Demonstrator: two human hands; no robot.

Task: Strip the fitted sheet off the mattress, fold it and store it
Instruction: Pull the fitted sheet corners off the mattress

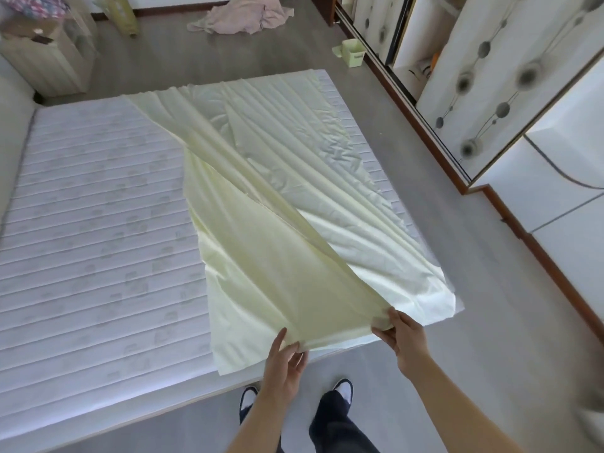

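A pale yellow fitted sheet (274, 204) lies folded lengthwise over the right half of the bare quilted mattress (91, 223). Its upper layer is lifted and stretched into a diagonal ridge running toward the far left corner. My left hand (287, 358) pinches the near edge of that layer just off the mattress's front edge. My right hand (400, 335) grips the same edge a little further right, fingers curled into the cloth. The lower layer stays flat and wrinkled on the right side.
A wardrobe (490, 80) with patterned sliding doors lines the right wall, one section open. A small green box (353, 52) and a pink crumpled cloth (245, 13) lie on the grey floor beyond the bed. A nightstand (49, 60) stands at the far left. My feet are at the bed's near edge.
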